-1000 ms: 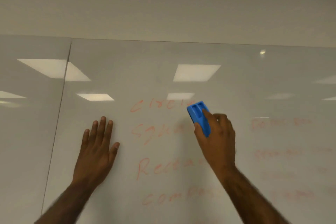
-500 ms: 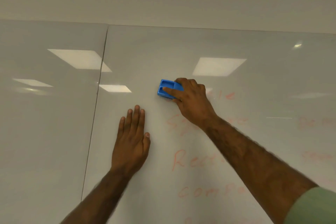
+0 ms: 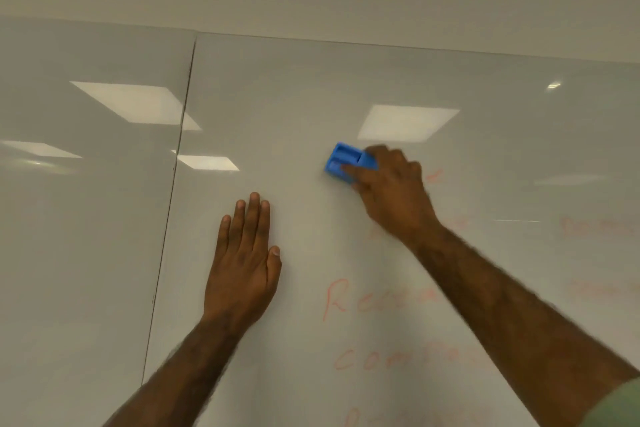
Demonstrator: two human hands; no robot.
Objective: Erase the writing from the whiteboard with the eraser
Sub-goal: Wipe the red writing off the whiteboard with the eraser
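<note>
While the right hand (image 3: 391,191) grips the blue eraser (image 3: 348,163) flat against the whiteboard (image 3: 346,80), the red writing (image 3: 381,302) that remains lies below and to the right of it, so the coming strokes must run downward and rightward from where the eraser sits. The eraser's long axis runs roughly left to right, tilted slightly, with its free end pointing left toward bare board. A few red traces show just right of the right hand's knuckles; lower lines beginning with "R" and "c" are untouched, and fainter words sit far right, though blur makes them hard to read. The left hand (image 3: 244,263) lies open, palm flat on the board, holding nothing, down and left of the eraser and clear of the text. The right hand is nearer the writing.
</note>
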